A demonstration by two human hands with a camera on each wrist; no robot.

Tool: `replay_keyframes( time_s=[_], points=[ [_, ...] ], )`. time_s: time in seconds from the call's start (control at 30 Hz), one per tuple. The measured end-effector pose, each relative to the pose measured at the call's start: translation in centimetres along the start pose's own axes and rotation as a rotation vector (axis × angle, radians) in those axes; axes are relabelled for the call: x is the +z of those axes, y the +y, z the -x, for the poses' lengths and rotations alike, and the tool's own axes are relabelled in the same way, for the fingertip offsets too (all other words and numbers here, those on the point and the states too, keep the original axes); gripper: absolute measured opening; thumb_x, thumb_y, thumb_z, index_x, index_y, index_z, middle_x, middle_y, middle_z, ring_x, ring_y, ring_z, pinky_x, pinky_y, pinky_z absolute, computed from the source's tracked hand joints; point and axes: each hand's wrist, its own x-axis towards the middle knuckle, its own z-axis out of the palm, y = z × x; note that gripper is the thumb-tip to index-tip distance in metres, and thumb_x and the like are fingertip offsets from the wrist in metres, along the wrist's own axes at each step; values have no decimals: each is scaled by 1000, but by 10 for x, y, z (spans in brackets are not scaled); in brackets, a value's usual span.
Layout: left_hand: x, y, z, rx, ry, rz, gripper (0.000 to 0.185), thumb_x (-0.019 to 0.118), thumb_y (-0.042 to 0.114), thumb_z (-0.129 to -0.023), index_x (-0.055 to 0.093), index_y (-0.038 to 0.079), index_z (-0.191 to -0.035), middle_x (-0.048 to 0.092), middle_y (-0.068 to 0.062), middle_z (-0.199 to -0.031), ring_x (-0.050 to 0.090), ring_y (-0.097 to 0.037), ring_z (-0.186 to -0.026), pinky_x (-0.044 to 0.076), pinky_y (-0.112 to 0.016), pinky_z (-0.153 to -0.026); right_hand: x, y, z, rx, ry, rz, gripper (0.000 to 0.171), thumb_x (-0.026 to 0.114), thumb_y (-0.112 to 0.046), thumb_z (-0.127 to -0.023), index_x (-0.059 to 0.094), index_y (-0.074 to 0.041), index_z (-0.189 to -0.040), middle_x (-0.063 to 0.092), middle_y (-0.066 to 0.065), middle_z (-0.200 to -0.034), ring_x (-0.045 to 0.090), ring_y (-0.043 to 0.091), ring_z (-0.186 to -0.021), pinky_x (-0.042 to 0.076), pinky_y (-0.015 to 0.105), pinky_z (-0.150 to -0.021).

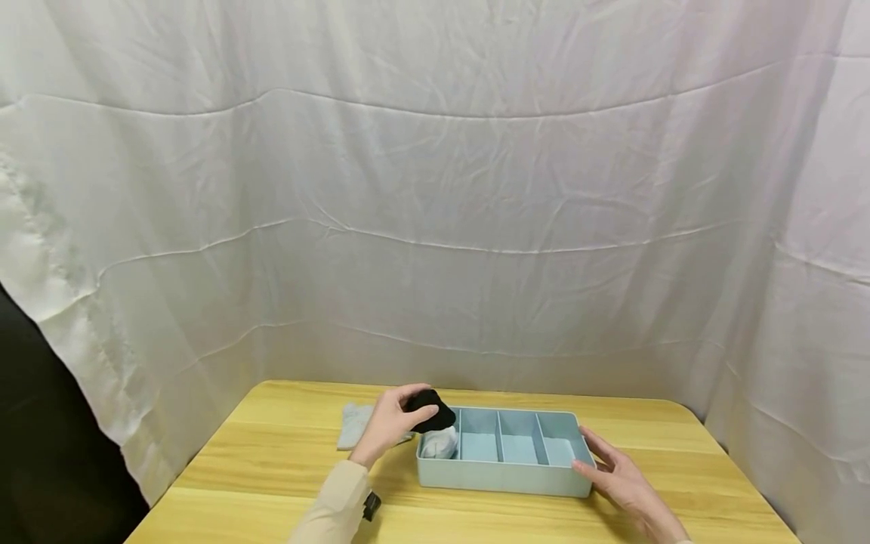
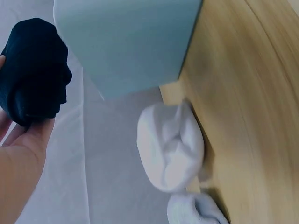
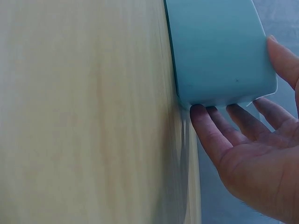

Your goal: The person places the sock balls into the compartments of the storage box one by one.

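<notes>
Presently left hand (image 1: 389, 425) fingers grasping rolled black sock bundle (image 1: 430, 410), held above leftmost compartment of pale blue plastic divided tray (image 1: 503, 477) on light wooden bench (image 1: 272, 453). White rolled sock (image 1: 439, 444) in that compartment. Right hand (image 1: 621, 477) fingers straight, released, touching tray's right end. Grey folded cloth (image 1: 353, 425) left of tray.

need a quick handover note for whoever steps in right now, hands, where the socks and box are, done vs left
Left hand: holds a rolled black sock over the left end of the blue divided box.
Right hand: open, fingers resting against the box's right end, steadying it.
Things: a white sock roll sits in the leftmost compartment; the other three compartments look empty. A grey sock lies on the wooden table left of the box.
Done: white roll in the box.
Left: black sock not yet set down; grey sock still out.
</notes>
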Motion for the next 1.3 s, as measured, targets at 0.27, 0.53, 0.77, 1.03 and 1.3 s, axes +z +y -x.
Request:
replay_keyframes(
  time_s=[0.27, 0.53, 0.77, 1.03, 1.3],
  points=[
    [20, 4, -7, 27, 7, -85, 36, 77, 35, -85, 71, 20, -117, 73, -1, -104, 67, -13, -87, 54, -26, -74, 1, 0, 0, -2, 6, 22, 78, 65, -29, -95, 22, -8, -156, 15, 28, -159, 29, 53, -139, 42, 53, -106],
    [43, 7, -16, 91, 13, -127, 35, 79, 35, -83, 71, 24, -115, 73, 1, -106, 65, -14, -92, 53, -27, -79, 0, 0, -1, 2, 6, 31, 78, 65, -30, -95, 23, -10, -157, 16, 28, -159, 30, 53, -138, 42, 54, -106],
    [60, 10, -18, 198, -75, -190, 38, 79, 27, -84, 70, 22, -120, 71, -1, -115, 66, -17, -96, 54, -27, -80, 0, 0, 0, 18, 7, 36, 78, 65, -32, -95, 23, -11, -157, 15, 27, -160, 29, 54, -139, 43, 54, -105],
    [70, 15, -17, 206, -228, -252, 36, 77, 25, -85, 71, 19, -120, 69, 3, -122, 64, -10, -104, 52, -26, -88, 0, 0, 0, 14, 18, 24, 78, 66, -31, -94, 23, -10, -156, 15, 28, -159, 30, 53, -139, 44, 52, -104],
    [72, 23, -12, 246, -317, -318, 30, 72, 16, -90, 71, 13, -119, 69, 3, -123, 61, -13, -118, 50, -34, -99, 1, 0, 0, 15, 18, 28, 78, 66, -31, -94, 24, -10, -156, 16, 27, -159, 29, 53, -139, 45, 52, -104]
  ],
)
